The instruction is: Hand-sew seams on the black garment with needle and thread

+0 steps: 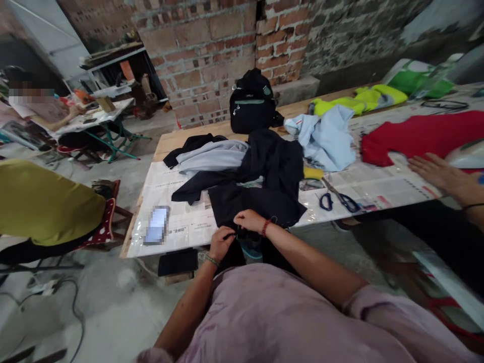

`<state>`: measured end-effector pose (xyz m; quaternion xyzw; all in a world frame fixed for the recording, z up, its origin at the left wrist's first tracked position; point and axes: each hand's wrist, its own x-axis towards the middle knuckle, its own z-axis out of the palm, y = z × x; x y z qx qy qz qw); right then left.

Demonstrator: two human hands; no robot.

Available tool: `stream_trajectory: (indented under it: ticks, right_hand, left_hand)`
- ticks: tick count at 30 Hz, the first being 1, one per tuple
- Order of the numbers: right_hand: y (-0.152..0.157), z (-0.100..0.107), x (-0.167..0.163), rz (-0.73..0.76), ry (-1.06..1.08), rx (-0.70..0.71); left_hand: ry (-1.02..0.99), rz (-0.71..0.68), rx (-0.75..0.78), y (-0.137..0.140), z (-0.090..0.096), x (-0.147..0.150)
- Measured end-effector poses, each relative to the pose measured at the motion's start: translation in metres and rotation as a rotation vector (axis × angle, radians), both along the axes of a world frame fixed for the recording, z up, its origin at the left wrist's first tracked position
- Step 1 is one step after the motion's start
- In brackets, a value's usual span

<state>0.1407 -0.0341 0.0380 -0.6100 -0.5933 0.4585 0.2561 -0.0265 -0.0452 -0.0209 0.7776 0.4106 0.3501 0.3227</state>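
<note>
Dark cloth [253, 199] lies over the table's front edge, right before me. My left hand [222, 243] pinches the near edge of this cloth, just off the tabletop. Close by on the right, my right hand [250, 222] has its fingers closed over the same cloth; whatever is between its fingertips is too small to make out. A thin loose thread shows near the right wrist. Behind the hands, a dark garment [276, 156] and a light grey cloth [215, 155] lie heaped together.
Scissors [340, 196] with blue handles lie on the newspaper-covered table [181, 222], a phone [157, 225] at its left. A black backpack [252, 103] stands behind. On the right, a co-worker's hand [434, 171] rests by red cloth [419, 133]. Another person sits on a stool at left.
</note>
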Motion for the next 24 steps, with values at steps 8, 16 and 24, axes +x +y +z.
stream_trajectory:
  ticks: [8, 16, 24]
  right_hand:
    - [-0.020, -0.030, 0.004, -0.147, 0.618, -0.279]
    - [-0.026, -0.040, 0.000, -0.230, 0.721, -0.318]
    - [-0.027, -0.050, -0.009, -0.260, 0.612, -0.215]
  left_hand:
    - [-0.010, 0.076, -0.031, -0.002, 0.000, 0.002]
    - [0.008, 0.070, -0.030, -0.003, 0.002, 0.005]
    - [0.035, 0.098, -0.020, -0.003, 0.000, 0.007]
